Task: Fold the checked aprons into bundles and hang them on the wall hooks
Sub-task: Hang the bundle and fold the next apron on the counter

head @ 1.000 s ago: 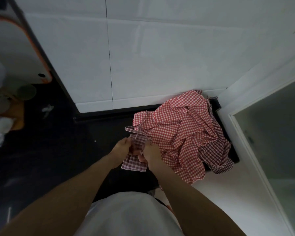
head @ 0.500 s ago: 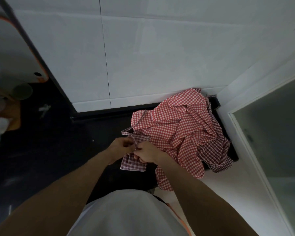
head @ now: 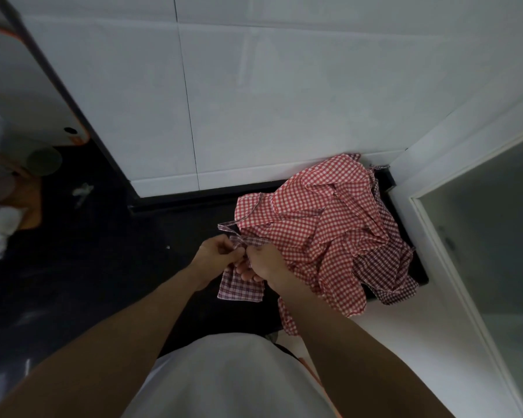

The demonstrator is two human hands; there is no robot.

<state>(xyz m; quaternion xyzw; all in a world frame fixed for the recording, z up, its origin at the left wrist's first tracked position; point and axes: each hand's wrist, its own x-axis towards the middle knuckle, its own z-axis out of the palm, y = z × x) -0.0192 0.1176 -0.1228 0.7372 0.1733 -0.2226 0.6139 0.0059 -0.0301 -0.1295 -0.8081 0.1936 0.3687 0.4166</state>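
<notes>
Mid-tie: strap could slip & the bundle fall open.

Left hand point(head: 216, 253) pinches a thin strap point(head: 227, 227); right hand point(head: 261, 263) pinches the same strap at the knot spot, fingers curled over a small folded bundle point(head: 239, 289), darker plaid, flat & squarish, held above the dark counter point(head: 109, 267). Risk: thin soft cotton w/ little grip, so a loose tie lets the folds spring. Further right, a heap of red check aprons point(head: 320, 233), crumpled, limp, hangs off the counter edge; a tug on a tangled strap could drag it down. No hooks in view.

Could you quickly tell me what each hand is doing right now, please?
Left hand: pinches the folded apron's strap.
Right hand: grips the same folded apron.
</notes>
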